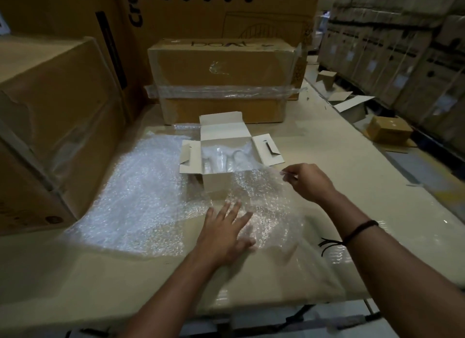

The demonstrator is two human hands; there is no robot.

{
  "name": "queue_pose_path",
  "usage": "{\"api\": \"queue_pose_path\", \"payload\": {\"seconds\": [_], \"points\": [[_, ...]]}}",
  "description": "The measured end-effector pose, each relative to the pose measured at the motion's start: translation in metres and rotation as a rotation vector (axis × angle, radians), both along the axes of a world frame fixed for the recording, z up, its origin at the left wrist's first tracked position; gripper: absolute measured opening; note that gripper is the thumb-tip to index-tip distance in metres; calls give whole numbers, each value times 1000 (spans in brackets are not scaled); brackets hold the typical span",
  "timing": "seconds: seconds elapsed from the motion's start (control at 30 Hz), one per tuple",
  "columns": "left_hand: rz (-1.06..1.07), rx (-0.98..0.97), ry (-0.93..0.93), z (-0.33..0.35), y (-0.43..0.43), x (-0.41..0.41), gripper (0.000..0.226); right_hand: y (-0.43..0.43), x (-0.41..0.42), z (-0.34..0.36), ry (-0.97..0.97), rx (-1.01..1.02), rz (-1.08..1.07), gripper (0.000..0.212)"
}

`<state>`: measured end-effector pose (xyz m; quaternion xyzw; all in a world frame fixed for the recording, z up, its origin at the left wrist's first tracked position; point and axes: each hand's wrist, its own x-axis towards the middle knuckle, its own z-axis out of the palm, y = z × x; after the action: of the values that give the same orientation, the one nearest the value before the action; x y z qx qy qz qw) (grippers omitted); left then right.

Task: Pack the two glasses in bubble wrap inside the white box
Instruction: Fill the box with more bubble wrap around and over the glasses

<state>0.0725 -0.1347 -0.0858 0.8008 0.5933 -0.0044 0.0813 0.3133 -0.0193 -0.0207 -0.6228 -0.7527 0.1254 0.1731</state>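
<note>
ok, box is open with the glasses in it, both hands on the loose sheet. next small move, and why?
Probably lift the bubble wrap sheet over the open white box: the right hand pinches its raised edge, the left hand lies flat on it, and the glasses sit uncovered.

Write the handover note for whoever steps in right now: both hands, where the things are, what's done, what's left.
Left hand: open, palm flat on the loose bubble wrap sheet in front of the white box.
Right hand: pinching that sheet's far edge, lifted beside the box's right flap.
White box: open on the table, all flaps out. Glasses appear to lie inside among wrap; how many is hard to tell.
A second, larger bubble wrap sheet lies flat left of the box.
Done: glassware in the box.
Left: probably lay the held sheet over the glasses, tuck it in, close the flaps.
</note>
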Motion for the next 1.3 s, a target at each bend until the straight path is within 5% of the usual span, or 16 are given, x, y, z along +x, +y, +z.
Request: {"api": "queue_pose_path", "payload": {"seconds": [0.13, 0.27, 0.33, 0.47, 0.6, 0.67, 0.77, 0.83, 1.0, 1.2, 1.3], "points": [[69, -39, -52, -2, 2, 6, 63, 1, -3, 3, -97, 72, 161, 24], [352, 286, -560, -4, -2, -6, 42, -13, -11, 3, -142, 98, 358, 27], [476, 416, -687, -3, -3, -13, 51, -24, -13, -5, -144, 84, 423, 27], [416, 452, -547, 1, 3, -24, 74, -47, -22, -30, -214, 60, 542, 26], [151, 396, -393, -8, 9, -30, 14, -56, -19, -42, -306, -129, 623, 25], [95, 286, -416, -9, 6, -28, 15, -55, -14, -39, -269, -269, 638, 30], [87, 242, -410, -8, 5, -27, 19, -56, -12, -23, -151, -401, 517, 39], [90, 250, -393, -6, 8, -26, 18, -51, -9, -18, -94, -281, 391, 35], [100, 219, -390, 1, 15, -16, 42, -35, -9, -20, -394, -372, 156, 76], [289, 21, -501, 22, 31, -11, 93, -34, -17, -28, -171, -288, 130, 29], [334, 58, -461, 31, 38, -15, 66, -35, -17, -30, -97, -162, 148, 23]]}}
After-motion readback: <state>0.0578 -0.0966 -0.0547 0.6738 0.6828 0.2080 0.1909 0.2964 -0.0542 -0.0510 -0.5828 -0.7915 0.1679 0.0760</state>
